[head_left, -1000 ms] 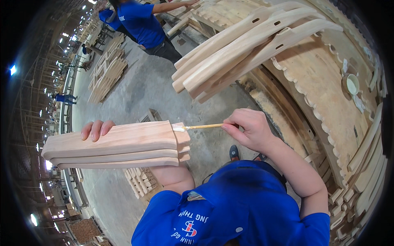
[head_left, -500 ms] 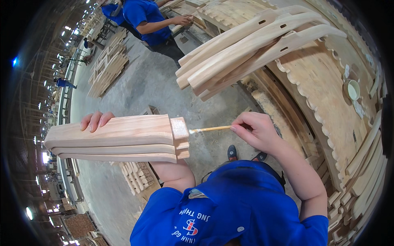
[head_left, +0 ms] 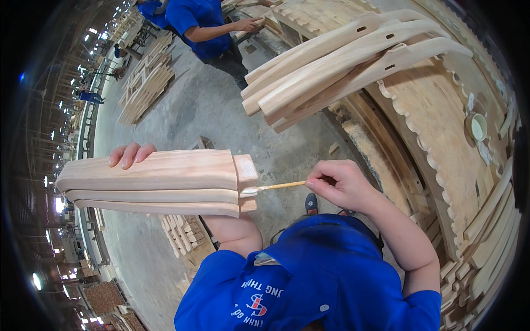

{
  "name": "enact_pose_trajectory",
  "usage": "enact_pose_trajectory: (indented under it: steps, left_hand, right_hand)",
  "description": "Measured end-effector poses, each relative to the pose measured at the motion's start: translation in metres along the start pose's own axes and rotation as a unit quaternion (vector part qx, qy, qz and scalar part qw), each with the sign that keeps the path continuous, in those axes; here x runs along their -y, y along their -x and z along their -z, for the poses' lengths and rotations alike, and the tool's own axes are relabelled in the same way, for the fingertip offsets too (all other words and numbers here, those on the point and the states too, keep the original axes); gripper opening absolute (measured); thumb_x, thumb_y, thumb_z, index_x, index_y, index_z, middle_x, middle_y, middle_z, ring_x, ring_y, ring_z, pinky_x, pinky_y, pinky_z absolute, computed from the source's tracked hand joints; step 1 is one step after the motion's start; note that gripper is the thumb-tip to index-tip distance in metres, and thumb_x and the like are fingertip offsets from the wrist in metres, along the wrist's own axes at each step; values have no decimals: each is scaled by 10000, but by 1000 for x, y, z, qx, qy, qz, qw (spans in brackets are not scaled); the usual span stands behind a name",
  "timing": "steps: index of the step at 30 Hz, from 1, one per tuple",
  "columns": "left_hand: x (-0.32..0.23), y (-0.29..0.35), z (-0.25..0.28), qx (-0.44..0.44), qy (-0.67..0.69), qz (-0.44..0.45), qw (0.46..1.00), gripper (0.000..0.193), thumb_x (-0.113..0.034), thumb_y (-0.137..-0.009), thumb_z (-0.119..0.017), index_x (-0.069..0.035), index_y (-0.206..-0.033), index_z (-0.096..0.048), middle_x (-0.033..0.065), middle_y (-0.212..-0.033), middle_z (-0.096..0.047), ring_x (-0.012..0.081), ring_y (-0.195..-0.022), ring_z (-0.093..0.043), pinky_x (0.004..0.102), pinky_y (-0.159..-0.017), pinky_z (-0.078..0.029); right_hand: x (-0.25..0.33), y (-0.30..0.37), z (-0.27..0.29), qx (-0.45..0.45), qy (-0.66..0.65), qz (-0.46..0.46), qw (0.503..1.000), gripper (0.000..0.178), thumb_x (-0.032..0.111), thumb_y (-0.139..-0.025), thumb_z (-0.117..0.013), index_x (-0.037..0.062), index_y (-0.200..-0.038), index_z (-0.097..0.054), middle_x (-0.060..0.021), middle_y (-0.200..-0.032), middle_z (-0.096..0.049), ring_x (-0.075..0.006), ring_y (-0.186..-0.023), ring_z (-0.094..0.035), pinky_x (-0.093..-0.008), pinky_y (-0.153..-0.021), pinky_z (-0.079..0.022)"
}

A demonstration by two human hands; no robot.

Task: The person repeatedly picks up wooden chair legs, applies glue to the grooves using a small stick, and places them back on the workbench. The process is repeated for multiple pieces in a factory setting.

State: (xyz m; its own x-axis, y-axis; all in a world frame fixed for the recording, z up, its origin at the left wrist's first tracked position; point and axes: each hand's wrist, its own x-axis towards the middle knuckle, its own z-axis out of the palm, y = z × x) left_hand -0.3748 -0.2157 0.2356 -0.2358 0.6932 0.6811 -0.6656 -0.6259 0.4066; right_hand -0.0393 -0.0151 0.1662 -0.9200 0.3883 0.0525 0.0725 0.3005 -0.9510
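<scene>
My left hand point(head_left: 131, 156) is wrapped round a stack of three pale, shaped wooden pieces point(head_left: 149, 171), its fingers curling over the far edge; the thumb is hidden. Stepped tenons stick out at the stack's right end, and the far tenon point(head_left: 245, 167) has a whitish coating on its face. Pinched in my right hand point(head_left: 341, 185) is a thin wooden stick point(head_left: 281, 185) whose left tip carries white paste. That tip lies at the middle tenon, seemingly touching it.
Curved wooden parts point(head_left: 331, 66) lie stacked on a board-topped bench point(head_left: 436, 105) at the right, with a round cup of pale paste point(head_left: 476, 127) beyond. A co-worker in blue point(head_left: 204, 27) stands at the far side. Small wooden blocks point(head_left: 182, 234) sit low at the left.
The stick's tip has moved left and nearer to me, from beside the far tenon onto the middle one. My right hand has shifted slightly nearer. The stack stays in my left hand.
</scene>
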Motion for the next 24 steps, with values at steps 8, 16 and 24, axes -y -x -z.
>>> enact_pose_trajectory:
  steps: [8, 16, 24]
  left_hand:
    - [26, -8, -2, 37, -30, -110, 993, 446, -303, -691, -777, -167, -1065, -575, 27, -952, -553, 174, -970, -451, 292, -945, -352]
    - [8, 1, 8, 30, -47, -58, 997, 401, -308, -734, -737, -211, -1088, -577, 10, -995, -553, 191, -994, -437, 323, -964, -343]
    - [6, 1, 10, 37, -16, -68, 997, 521, -295, -640, -799, -204, -1097, -566, 17, -1002, -552, 187, -998, -438, 316, -964, -341]
  right_hand:
    - [-8, 3, -1, -12, 23, -21, 999, 165, 226, -850, -623, 67, -805, -623, -80, -669, -610, -218, -610, -609, -319, -554, -463]
    - [-12, -1, -34, -68, 65, 17, 995, 185, 233, -856, -609, 67, -775, -598, -94, -691, -609, -287, -629, -597, -371, -553, -461]
    - [-10, 14, -24, -54, 104, 93, 989, 147, 208, -821, -643, 83, -753, -609, -69, -675, -594, -254, -621, -595, -352, -542, -461]
